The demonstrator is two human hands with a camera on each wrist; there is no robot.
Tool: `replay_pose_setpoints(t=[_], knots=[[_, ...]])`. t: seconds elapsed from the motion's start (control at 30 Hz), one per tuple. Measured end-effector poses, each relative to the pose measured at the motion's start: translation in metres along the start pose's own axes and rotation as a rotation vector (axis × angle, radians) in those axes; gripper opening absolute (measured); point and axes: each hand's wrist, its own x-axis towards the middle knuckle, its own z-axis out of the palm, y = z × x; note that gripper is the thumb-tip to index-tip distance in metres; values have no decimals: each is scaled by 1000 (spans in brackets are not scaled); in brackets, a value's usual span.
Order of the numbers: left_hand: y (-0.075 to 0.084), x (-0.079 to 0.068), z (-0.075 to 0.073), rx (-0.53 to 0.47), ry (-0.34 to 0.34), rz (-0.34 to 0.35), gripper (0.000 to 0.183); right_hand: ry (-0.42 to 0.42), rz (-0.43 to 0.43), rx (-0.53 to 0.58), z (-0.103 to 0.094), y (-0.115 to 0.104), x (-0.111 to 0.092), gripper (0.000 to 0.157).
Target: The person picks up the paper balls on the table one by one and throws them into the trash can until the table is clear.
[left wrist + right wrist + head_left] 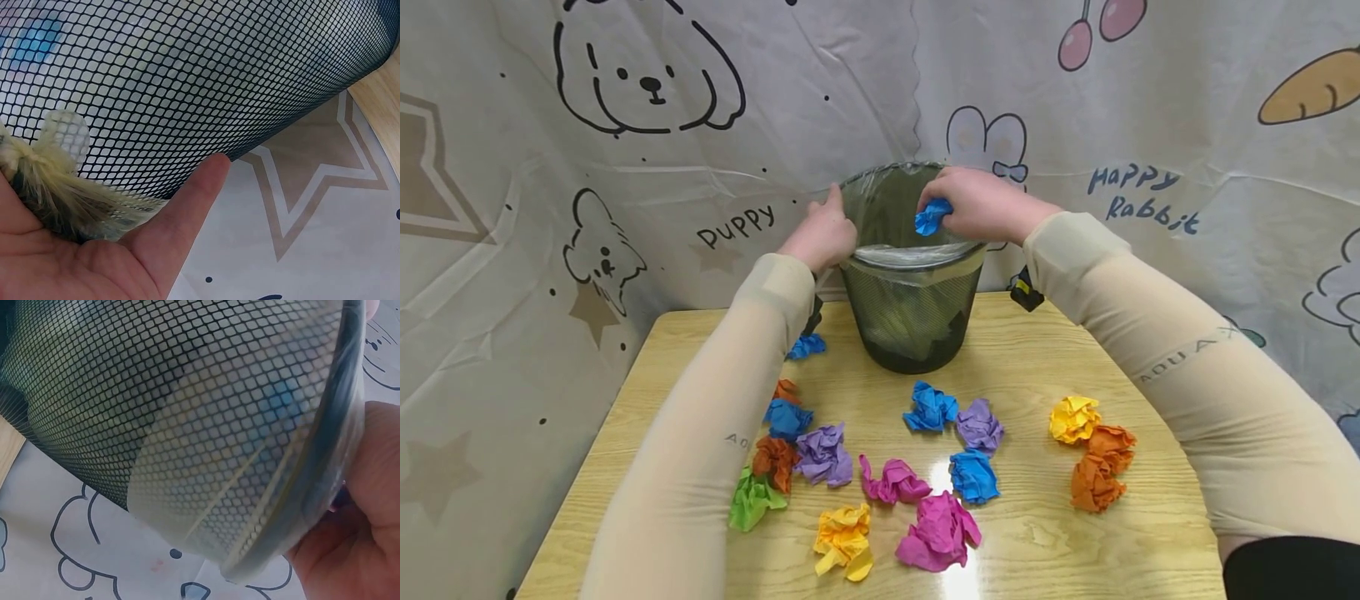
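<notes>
A black mesh wastebasket (917, 312) with a clear plastic liner (917, 255) stands upright at the back of the table. My left hand (823, 232) grips its left rim; in the left wrist view the thumb (187, 209) lies straight along the outside of the mesh, beside a knotted bunch of liner (69, 187). The other fingers are largely hidden there. My right hand (988, 200) pinches a blue crumpled paper ball (933, 217) over the basket's mouth. In the right wrist view that hand (369, 519) is at the liner-covered rim, its fingertips hidden.
Several crumpled paper balls lie on the wooden table (1022, 542): a purple one (824, 455), a green one (756, 500), a magenta one (940, 533), a yellow one (1074, 418) and an orange one (1097, 482) among them. A printed curtain (850, 83) hangs close behind the basket.
</notes>
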Motion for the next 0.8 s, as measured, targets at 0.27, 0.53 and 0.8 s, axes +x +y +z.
replay_pose_setpoints(t=[0.27, 0.53, 0.8], knots=[[1, -1, 0, 6, 3, -5, 81, -45, -3, -11, 4, -3, 11, 40], [2, -2, 0, 12, 4, -9, 78, -94, 13, 4, 4, -8, 14, 61], [3, -4, -1, 24, 4, -7, 76, -103, 32, 3, 3, -8, 13, 64]])
